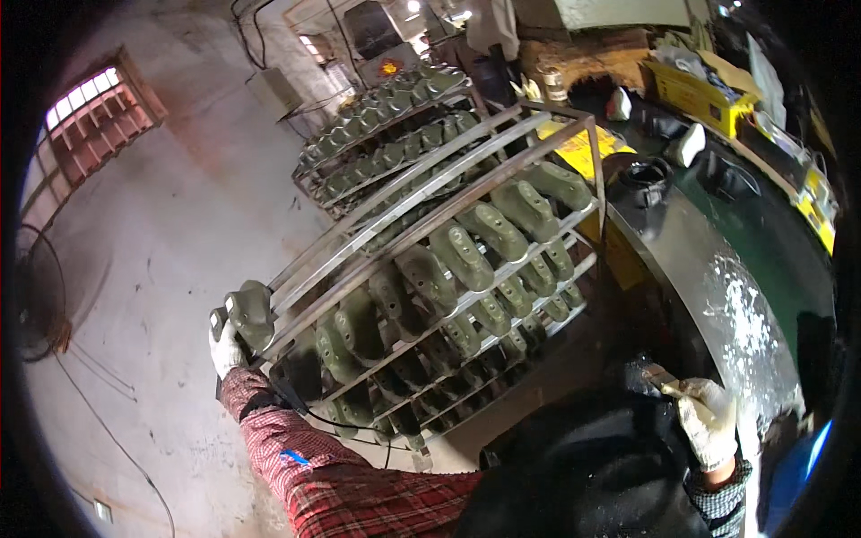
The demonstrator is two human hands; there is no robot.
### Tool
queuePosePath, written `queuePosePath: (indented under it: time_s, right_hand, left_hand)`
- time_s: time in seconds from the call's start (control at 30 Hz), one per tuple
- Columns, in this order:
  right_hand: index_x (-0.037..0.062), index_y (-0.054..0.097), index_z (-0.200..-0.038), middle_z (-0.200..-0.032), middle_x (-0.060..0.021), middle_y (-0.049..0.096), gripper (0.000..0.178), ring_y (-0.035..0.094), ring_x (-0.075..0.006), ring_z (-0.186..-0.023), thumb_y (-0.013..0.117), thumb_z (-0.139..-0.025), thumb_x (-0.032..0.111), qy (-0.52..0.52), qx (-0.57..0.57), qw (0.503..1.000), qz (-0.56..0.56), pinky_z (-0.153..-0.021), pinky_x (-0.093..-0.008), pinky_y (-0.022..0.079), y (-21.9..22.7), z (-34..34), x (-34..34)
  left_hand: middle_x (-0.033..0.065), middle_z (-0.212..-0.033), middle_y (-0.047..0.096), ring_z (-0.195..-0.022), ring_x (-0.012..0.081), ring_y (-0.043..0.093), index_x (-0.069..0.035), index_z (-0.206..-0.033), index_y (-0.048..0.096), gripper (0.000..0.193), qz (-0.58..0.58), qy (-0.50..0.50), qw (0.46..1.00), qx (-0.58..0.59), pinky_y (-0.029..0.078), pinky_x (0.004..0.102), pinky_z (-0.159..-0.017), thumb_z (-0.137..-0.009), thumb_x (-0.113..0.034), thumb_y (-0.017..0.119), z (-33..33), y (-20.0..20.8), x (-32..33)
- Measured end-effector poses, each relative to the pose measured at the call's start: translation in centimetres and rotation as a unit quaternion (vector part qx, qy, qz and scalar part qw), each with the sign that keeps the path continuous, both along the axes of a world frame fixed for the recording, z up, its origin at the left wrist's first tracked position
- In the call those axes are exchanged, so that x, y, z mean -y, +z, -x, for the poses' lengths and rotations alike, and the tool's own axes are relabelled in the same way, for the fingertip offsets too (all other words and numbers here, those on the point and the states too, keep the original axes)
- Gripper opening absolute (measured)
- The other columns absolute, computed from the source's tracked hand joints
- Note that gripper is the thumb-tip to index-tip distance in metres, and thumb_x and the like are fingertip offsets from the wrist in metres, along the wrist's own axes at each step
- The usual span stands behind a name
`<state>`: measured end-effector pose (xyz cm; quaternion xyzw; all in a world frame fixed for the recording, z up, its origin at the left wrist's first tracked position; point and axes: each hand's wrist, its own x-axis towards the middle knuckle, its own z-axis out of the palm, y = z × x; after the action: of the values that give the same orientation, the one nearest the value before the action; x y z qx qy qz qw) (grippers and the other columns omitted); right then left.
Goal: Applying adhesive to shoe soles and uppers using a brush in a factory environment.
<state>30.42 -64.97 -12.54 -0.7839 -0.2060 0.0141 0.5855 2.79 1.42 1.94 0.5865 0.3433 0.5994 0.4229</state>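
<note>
In a white glove, my left hand is closed on an olive-green shoe last at the rack's near left end. A second last's edge shows just beside it, partly hidden. My right hand, also gloved, grips a brush at the lower right, beside the metal bench. Its brown part shows past the fingers, and its dark tip is hard to make out. Rows of similar olive-green lasts hang tilted along the metal rack, with their flat bottoms toward me.
A second rack of lasts stands behind. On the right runs a bench with white smears, carrying a black pot and a yellow box. A cable lies along the floor at left.
</note>
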Motion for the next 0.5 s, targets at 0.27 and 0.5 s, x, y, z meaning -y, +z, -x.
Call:
queuePosePath:
  time_s: [0.27, 0.5]
  right_hand:
    - [-0.0049, 0.067, -0.091, -0.089, -0.0190, 0.072, 0.031, 0.070, -0.0260, -0.079, 0.068, -0.086, 0.026, 0.000, 0.015, 1.000, -0.002, -0.074, -0.0330, 0.054, -0.5, 0.1, 1.1]
    - [-0.0072, 0.066, -0.097, -0.088, -0.0151, 0.070, 0.030, 0.066, -0.0189, -0.079, 0.068, -0.084, 0.020, -0.059, -0.079, 0.992, -0.077, -0.075, -0.0305, 0.052, -3.5, 0.6, 4.8]
  left_hand:
    - [0.0164, -0.127, 0.059, -0.115, 0.0265, 0.056, 0.001, -0.137, 0.051, 0.057, -0.060, -0.116, 0.991, -0.038, 0.045, 0.0367, -0.099, -0.085, -0.020, 0.065, -6.8, -0.8, 2.7]
    - [0.0145, -0.128, 0.061, -0.117, 0.0227, 0.057, 0.001, -0.137, 0.050, 0.055, -0.116, -0.213, 0.966, -0.088, 0.042, 0.0342, -0.102, -0.090, -0.024, 0.065, -23.5, 0.1, 10.5]
